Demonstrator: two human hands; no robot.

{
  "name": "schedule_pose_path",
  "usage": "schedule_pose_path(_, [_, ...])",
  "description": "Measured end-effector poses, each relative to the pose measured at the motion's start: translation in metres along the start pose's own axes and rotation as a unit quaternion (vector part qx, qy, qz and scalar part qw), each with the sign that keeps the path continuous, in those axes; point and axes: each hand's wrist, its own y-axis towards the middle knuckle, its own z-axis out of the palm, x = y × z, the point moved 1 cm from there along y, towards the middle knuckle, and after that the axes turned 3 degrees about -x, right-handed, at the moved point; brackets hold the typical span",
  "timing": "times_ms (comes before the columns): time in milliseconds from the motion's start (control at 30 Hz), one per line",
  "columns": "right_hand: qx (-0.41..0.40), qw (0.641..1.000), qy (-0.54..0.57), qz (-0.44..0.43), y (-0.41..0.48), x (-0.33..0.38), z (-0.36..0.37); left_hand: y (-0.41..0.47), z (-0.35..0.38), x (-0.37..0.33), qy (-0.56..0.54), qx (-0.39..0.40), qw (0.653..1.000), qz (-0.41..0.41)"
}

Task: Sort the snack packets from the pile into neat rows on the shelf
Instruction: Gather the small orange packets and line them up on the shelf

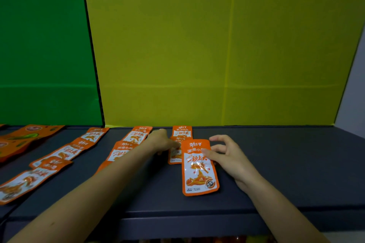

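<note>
Orange-and-white snack packets lie in rows running front to back on the dark grey shelf (286, 163). My right hand (227, 156) rests its thumb on the nearest packet (199, 171) of the right-hand row, fingers spread and slightly curled above its right edge. My left hand (162, 140) reaches across the middle row and touches the packet behind (174, 154), which the nearest one partly covers. A third packet (182, 131) lies at the back of that row. The middle row (136, 136) is partly hidden by my left forearm. The left row (65, 152) holds several packets.
Larger orange packets (29, 134) lie at the far left of the shelf. A yellow panel (217, 45) and a green panel (43, 45) stand upright behind the shelf. Bare shelf surface stretches to the right of my right hand. More packets show dimly below the shelf's front edge (197, 219).
</note>
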Motion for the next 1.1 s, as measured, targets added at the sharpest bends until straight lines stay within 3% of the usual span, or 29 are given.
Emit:
schedule_pose_path(200, [0.052,0.998,-0.018,-0.019,-0.012,-0.004,0.024,-0.022,-0.014,0.018,0.047,-0.141,0.987,0.062])
schedule_pose_path(267, [0.02,0.991,-0.109,-0.071,-0.01,-0.005,0.024,-0.038,-0.023,0.026,0.071,-0.19,0.974,0.098])
schedule_pose_path(367, [-0.025,0.952,-0.269,-0.147,-0.005,-0.008,0.024,-0.062,-0.036,0.043,0.111,-0.252,0.953,0.129])
schedule_pose_path(567, [-0.04,0.892,-0.427,-0.143,-0.004,-0.012,0.023,-0.107,-0.051,0.092,0.11,-0.319,0.931,0.137])
schedule_pose_path(767, [-0.052,0.866,-0.431,-0.249,-0.017,0.009,0.036,-0.159,-0.07,0.147,0.124,-0.364,0.921,0.07])
schedule_pose_path(867, [-0.003,0.869,-0.402,-0.289,-0.029,0.024,0.072,-0.189,-0.083,0.179,0.134,-0.371,0.919,0.02])
schedule_pose_path(1100, [0.126,0.839,-0.359,-0.389,-0.076,0.062,0.203,-0.275,-0.13,0.266,0.181,-0.371,0.908,-0.063])
